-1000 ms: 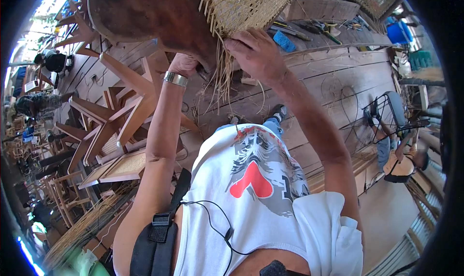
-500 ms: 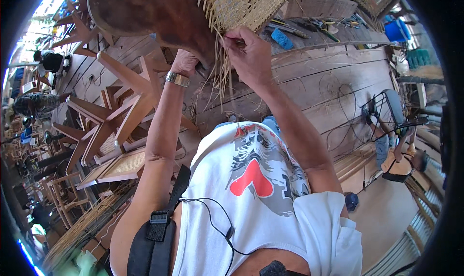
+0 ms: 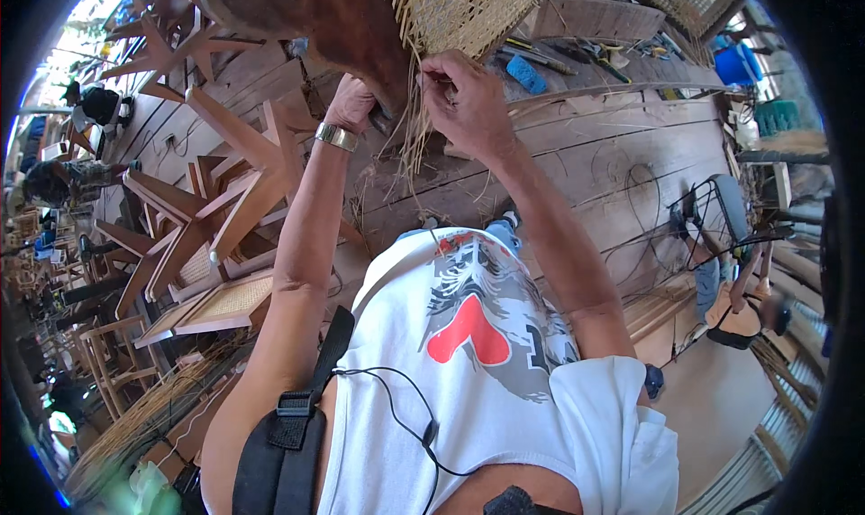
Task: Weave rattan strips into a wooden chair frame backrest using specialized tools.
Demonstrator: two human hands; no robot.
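A sheet of woven cane webbing (image 3: 468, 15) hangs at the top, with loose strands (image 3: 412, 141) trailing down from its left edge. Beside it is a smooth, dark brown wooden piece (image 3: 315, 19), narrowing toward the bottom. My right hand (image 3: 468, 105) is closed in a pinch at the webbing's lower left edge, on a thin cane strand. Under the wood's lower edge, my left hand (image 3: 350, 105) is curled, a metal watch band on its wrist. Its fingertips are partly hidden by the wood, so what it grips cannot be made out.
A blue block (image 3: 525, 74) and several hand tools (image 3: 604, 60) lie on a wooden bench at upper right. Wooden frames with angled legs (image 3: 234, 191) are piled at left. A blue bucket (image 3: 739, 60) stands far right. Another person (image 3: 734, 312) sits at right.
The wooden piece and the webbing have shifted slightly to the right in the picture. My left hand sits a little farther right; my right hand keeps its pinch at the webbing's edge.
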